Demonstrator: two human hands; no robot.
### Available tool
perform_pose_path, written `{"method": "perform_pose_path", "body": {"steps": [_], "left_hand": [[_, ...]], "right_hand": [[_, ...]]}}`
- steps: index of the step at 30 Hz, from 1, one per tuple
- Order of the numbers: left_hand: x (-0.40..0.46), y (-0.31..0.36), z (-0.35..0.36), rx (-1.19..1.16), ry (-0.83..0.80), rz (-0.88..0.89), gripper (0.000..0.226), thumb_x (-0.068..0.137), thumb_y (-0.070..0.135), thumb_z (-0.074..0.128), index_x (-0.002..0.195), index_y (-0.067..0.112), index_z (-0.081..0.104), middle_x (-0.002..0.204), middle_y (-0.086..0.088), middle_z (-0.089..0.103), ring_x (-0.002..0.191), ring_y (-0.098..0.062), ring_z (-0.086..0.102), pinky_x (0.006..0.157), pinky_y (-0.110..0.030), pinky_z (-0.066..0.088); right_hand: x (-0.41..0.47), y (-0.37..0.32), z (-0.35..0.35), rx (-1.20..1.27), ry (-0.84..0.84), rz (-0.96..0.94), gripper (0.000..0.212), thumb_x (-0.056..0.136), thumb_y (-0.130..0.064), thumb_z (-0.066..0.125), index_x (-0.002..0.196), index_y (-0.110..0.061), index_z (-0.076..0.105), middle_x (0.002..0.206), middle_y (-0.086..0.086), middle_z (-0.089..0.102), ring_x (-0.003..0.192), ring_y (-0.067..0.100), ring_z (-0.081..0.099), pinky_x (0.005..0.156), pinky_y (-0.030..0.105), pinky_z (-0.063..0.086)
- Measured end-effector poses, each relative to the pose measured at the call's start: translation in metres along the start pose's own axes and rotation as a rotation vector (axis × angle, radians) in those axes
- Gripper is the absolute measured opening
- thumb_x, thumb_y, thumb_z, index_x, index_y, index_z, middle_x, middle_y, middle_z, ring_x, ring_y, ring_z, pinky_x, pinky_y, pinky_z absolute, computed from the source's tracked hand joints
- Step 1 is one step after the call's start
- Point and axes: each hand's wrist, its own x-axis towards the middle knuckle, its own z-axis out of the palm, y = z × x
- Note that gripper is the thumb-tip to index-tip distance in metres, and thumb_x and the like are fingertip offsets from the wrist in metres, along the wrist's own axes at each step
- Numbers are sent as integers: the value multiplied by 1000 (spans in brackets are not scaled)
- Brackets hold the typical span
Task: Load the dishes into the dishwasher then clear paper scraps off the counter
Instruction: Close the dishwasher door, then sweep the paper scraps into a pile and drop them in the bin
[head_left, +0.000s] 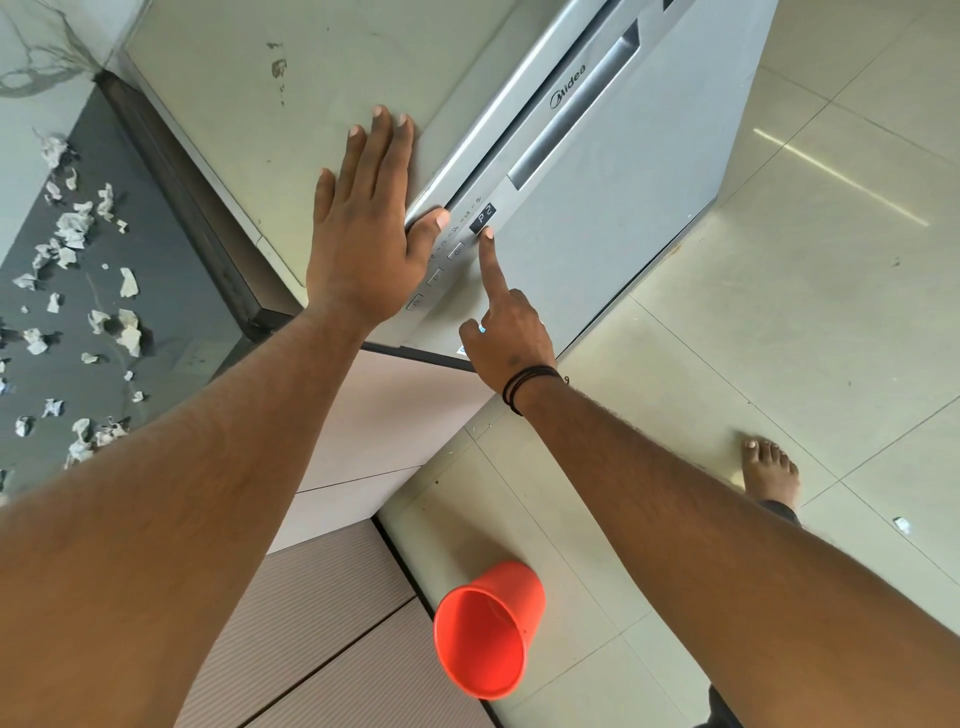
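Dishwasher (597, 218) door shut, contents hidden; left hand (363, 228) flat, empty on top; right hand (506, 332) one-finger pointing at display (483, 218).

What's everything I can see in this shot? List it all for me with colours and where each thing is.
Dishwasher: one, silver-grey, top centre, door shut, display showing P2.
Paper scraps: many, white, crumpled, scattered on the dark counter.
Counter: one, dark grey, left side.
Bucket: one, orange-red, on the floor, bottom centre, appears empty.
Floor: pale glossy tiles, right side.
Small scrap: one, white, on the floor at right.
Left hand: flat on the dishwasher's top.
Right hand: index finger pointing just below the display; black bands at the wrist.
Bare foot: one, on the floor at right.
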Motion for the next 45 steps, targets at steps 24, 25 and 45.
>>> {"method": "perform_pose_path", "body": {"steps": [24,25,45], "left_hand": [[1,2,-10,-96,-105,-69,76,102,57,41,163,29,4,171,8,-2,157,-21,-2,125,-54,10],[1,3,-13,-112,-122,-86,77,101,57,42,163,30,4,170,9,-3,157,-21,-3,124,-55,10],[-134,-75,-62,-518,198,-844,73,98,64,25,156,21,35,160,-9,37,148,-30,33,119,-50,29]], "right_hand": [[-8,-30,-96,-156,-201,-106,99,89,-25,61,151,-52,-11,104,5,56,94,25,58,87,43,52],[-9,-35,-101,-183,-222,-129,98,89,-26,61,152,-51,-10,104,5,55,95,24,58,87,43,52],[-36,-183,25,-347,-423,-648,15,91,-29,60,99,-18,65,94,-1,58,90,17,50,81,33,49]]}}
